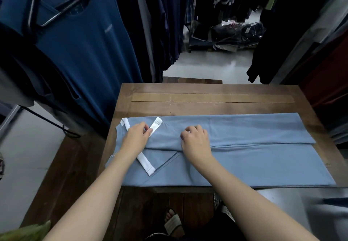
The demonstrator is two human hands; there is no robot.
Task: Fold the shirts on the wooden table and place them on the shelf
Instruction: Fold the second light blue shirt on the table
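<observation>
Clothes-shop aisle: dark garments (165,14) on rails left and right, blue top (84,39) on a hanger (56,9) at near left, pale floor (207,63) beyond. Wooden table (207,97) at centre, lighter strip set along its far side.

Shirt (254,156): light blue, flat on table, covering the near half.
- Long axis left to right, parallel to near table edge.
- Cuffed sleeves at left end; plain straight end at right, close to right table edge.
- Far side folded over toward the middle, fold edge running along the long axis.
- Far cuff (156,126), white, slanting toward far right. Near cuff (146,163), white, slanting toward near right.

Left hand (136,137): on left end of shirt, thumb and forefinger pinching far cuff, other fingers curled beside them.

Right hand (195,140): just right of it, on shirt at the fold edge. Knuckles up, fingers curled and pressed together, tips down on cloth. Cannot tell whether cloth is caught under them. Hands near each other, not touching.

Containers: clear plastic bags (237,33) on far floor, dark packed clothes inside; number not readable.

Sandalled foot (173,223) on dark boards below near table edge.
</observation>
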